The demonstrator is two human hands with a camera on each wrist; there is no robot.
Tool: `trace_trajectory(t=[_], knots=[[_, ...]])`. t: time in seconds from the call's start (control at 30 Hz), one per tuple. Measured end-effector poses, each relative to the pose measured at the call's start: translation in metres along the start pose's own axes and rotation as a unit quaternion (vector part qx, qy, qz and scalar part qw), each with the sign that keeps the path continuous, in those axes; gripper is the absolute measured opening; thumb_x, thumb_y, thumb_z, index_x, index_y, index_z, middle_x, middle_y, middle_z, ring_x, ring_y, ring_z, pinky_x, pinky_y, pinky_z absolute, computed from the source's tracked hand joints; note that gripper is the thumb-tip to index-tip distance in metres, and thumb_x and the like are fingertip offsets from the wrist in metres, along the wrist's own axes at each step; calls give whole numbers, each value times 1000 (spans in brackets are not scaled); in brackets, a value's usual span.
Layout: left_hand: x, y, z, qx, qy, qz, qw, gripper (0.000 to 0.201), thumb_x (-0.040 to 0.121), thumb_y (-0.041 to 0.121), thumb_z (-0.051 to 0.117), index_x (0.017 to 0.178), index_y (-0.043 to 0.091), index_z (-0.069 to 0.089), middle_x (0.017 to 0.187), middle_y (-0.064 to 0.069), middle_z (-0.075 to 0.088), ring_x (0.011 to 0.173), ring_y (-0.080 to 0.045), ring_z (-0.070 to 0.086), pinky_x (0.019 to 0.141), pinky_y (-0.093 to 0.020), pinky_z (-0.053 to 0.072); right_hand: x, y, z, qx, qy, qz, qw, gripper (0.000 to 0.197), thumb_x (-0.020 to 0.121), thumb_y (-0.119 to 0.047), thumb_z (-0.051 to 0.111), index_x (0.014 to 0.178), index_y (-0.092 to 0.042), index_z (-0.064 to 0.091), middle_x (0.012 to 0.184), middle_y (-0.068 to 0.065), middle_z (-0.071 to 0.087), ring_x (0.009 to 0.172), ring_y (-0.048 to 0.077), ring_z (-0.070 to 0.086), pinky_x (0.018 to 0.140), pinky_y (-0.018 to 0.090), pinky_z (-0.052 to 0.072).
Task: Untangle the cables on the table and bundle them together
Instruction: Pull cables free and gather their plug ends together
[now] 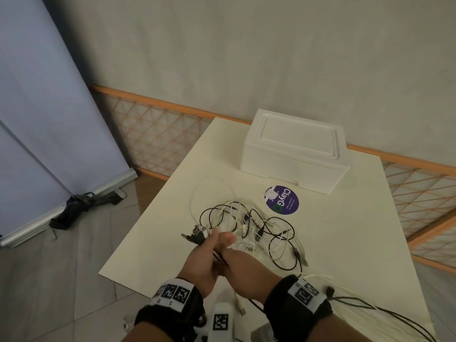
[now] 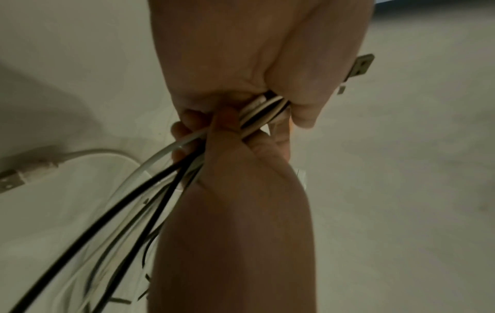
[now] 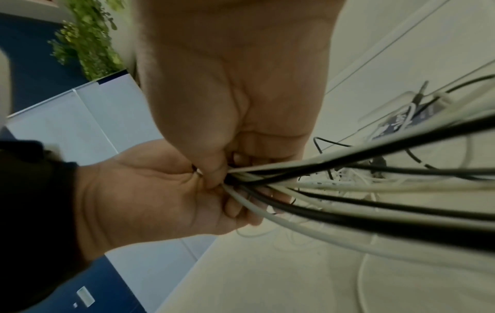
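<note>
A tangle of black and white cables lies in the middle of the white table. My left hand grips a bunch of cable ends, and their plugs stick out past its fingers. Directly to its right, my right hand has its fingers curled round the same bunch. In the left wrist view the striped bundle is squeezed between the left hand and the right hand. From the right hand the cables fan out toward the tangle; the left hand holds them from the left.
A white foam box stands at the table's far end, with a round purple sticker in front of it. A loose white USB cable and a black cable lie near the front edge. The table's left edge drops to the floor.
</note>
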State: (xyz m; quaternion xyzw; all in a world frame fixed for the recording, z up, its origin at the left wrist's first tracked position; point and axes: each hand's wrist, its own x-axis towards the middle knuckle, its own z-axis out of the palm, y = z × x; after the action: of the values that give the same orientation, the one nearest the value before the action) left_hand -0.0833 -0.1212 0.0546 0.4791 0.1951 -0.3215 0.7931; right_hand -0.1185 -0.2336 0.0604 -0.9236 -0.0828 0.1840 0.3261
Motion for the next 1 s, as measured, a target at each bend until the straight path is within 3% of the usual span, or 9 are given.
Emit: trace_trajectory(t=[0.1,0.23,0.37,0.53,0.67,0.77,0.83,0.9,1.0], knots=[[-2,1,-1,23,-2,-17,1000,36,89,39,55,85,7,71,96,-8,72,59,-21,57,49,-28,37,-4,-3,-3,39,-24,-7,999,17,94,-9,42,105,-1,53,90,13,62,78,25,59,71,37,49],[-3,2,0,-29,-8,-49,998,38,89,39,57,85,3,69,98,-12,72,80,-22,65,69,-33,50,-7,-3,-4,33,-13,-31,999,18,98,-12,39,105,-3,52,92,9,57,82,20,53,72,31,41],[-2,-3,1,-103,22,-45,993,56,99,44,42,54,10,45,86,-16,72,96,-29,64,89,-40,49,-10,-3,-9,48,-23,-41,998,17,97,-22,46,107,-11,53,91,0,55,82,12,51,68,21,39],[-3,5,-1,-225,101,-10,969,52,100,45,39,58,15,32,46,-3,44,69,-25,58,77,-40,48,-22,21,-17,-59,-80,29,995,42,93,-55,44,96,-14,55,83,1,56,80,19,52,67,33,38],[4,15,-20,-248,138,-5,959,50,100,46,38,59,20,29,40,5,26,35,-12,29,56,-29,35,-48,56,-13,-75,-86,102,988,63,80,-78,31,87,-20,55,76,-7,50,77,16,52,71,32,36],[8,5,-22,-216,136,-22,967,50,99,47,40,58,20,29,41,6,23,30,-11,19,44,-22,24,-54,58,-6,-106,-80,114,985,77,56,-94,14,72,-26,47,68,-9,46,65,7,45,67,32,37],[10,3,-20,-199,138,-25,970,51,99,47,41,58,20,28,41,5,22,30,-11,17,39,-19,21,-55,57,-5,-129,-79,115,982,69,63,-92,29,69,-25,44,67,-8,44,65,9,45,65,31,37],[11,7,-21,-190,151,-14,970,51,98,45,43,57,20,27,42,5,22,30,-11,17,37,-18,20,-60,64,-8,-159,-88,116,977,46,80,-72,48,72,-26,44,68,-10,41,76,14,51,69,31,39],[13,15,-33,-189,171,9,967,50,99,43,44,57,20,27,40,5,22,30,-11,17,37,-17,19,-79,82,-18,-176,-78,152,969,29,87,-57,49,83,-28,46,71,-11,40,84,15,50,73,29,39]])
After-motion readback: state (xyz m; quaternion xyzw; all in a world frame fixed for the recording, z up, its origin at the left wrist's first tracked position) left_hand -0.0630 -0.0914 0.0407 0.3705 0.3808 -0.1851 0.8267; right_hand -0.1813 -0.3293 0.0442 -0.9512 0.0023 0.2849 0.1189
